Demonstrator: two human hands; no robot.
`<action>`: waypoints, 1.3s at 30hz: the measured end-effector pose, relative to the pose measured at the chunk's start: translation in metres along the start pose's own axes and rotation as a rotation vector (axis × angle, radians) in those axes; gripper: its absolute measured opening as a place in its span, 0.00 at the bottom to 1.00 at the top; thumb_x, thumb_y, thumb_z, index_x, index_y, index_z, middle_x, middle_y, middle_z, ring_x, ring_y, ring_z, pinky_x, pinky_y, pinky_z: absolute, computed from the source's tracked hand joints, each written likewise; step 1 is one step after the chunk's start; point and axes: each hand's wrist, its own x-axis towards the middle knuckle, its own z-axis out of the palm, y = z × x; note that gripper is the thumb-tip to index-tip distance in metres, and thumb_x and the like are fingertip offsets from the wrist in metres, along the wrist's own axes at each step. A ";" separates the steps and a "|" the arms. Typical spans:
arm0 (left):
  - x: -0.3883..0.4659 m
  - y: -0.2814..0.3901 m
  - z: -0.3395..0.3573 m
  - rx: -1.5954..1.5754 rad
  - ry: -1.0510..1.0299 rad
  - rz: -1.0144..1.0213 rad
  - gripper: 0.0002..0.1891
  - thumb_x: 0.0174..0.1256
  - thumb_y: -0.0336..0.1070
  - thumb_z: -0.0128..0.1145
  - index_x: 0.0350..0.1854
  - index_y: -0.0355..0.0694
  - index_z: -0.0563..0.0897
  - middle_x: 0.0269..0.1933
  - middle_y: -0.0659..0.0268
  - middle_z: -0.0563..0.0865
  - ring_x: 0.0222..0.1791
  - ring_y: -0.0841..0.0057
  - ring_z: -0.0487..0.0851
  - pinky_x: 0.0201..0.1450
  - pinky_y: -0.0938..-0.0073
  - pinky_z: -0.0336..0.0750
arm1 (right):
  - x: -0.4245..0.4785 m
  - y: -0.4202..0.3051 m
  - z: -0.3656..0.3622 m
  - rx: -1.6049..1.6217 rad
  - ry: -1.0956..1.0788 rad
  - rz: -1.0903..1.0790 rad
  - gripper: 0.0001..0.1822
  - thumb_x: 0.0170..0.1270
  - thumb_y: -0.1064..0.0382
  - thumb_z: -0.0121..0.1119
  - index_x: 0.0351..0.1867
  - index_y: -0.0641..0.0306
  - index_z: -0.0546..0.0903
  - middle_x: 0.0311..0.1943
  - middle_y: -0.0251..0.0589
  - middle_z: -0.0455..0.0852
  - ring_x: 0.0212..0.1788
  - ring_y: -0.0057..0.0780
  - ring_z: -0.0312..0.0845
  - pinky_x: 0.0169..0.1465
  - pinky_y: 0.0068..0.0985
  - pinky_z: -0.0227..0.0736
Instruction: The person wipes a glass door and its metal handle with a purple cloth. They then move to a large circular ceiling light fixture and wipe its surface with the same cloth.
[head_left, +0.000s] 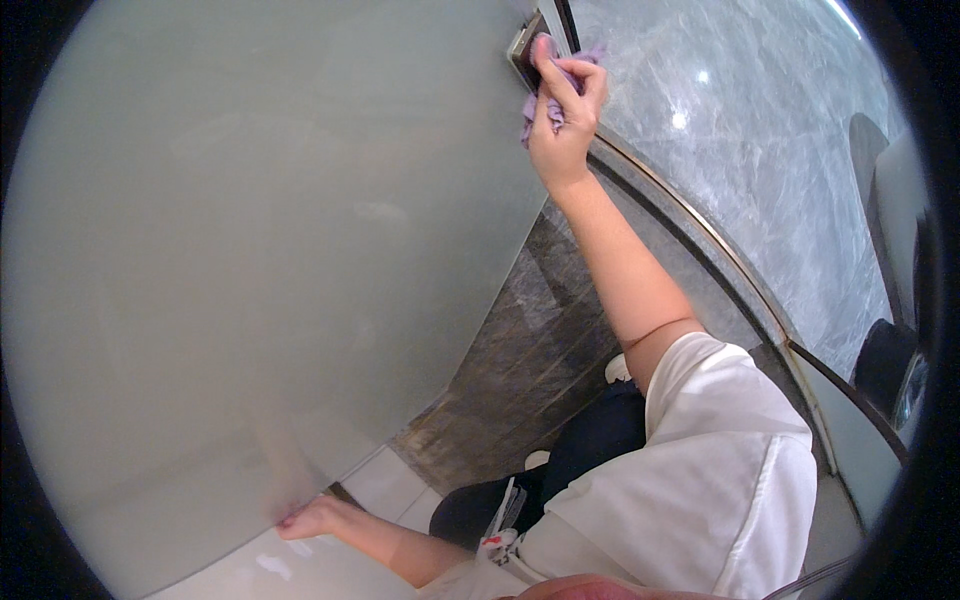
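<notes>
My right hand (566, 112) is raised at the top, its fingers closed around a crumpled purple cloth (529, 118). The cloth lies against a dark metal hinge or clamp (525, 52) at the edge of a large frosted glass panel (285, 225). My left hand (307, 517), low in the picture, touches the near edge of the same panel. Its fingertips are partly hidden at the glass, so what they grip, if anything, does not show clearly.
A curved sill with a metal strip (697, 217) runs along the right, beside a grey marbled surface (757, 150). Dark stone-look flooring (517, 330) lies below the panel, with white tiles (386, 480) nearer me. A dark rounded object (885, 364) stands at the far right.
</notes>
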 end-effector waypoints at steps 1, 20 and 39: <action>-0.004 0.003 0.002 -0.001 0.004 -0.014 0.22 0.61 0.44 0.42 0.48 0.32 0.78 0.52 0.56 0.79 0.54 0.64 0.76 0.60 0.58 0.67 | -0.006 0.008 0.002 -0.007 0.017 0.040 0.25 0.53 0.77 0.55 0.50 0.44 0.84 0.37 0.39 0.72 0.43 0.37 0.67 0.52 0.29 0.64; 0.013 -0.009 -0.011 -0.013 -0.071 0.049 0.23 0.64 0.44 0.41 0.51 0.31 0.77 0.53 0.54 0.79 0.55 0.63 0.75 0.61 0.59 0.66 | 0.006 0.000 0.008 -0.017 0.074 -0.002 0.29 0.51 0.79 0.54 0.54 0.46 0.82 0.32 0.37 0.69 0.39 0.34 0.63 0.48 0.27 0.60; 0.009 -0.004 -0.014 0.000 -0.043 -0.009 0.23 0.62 0.44 0.40 0.48 0.31 0.78 0.50 0.55 0.80 0.52 0.64 0.76 0.59 0.60 0.67 | -0.025 -0.013 0.006 -0.036 0.049 -0.024 0.34 0.42 0.78 0.55 0.56 0.48 0.81 0.34 0.41 0.70 0.40 0.37 0.64 0.49 0.31 0.60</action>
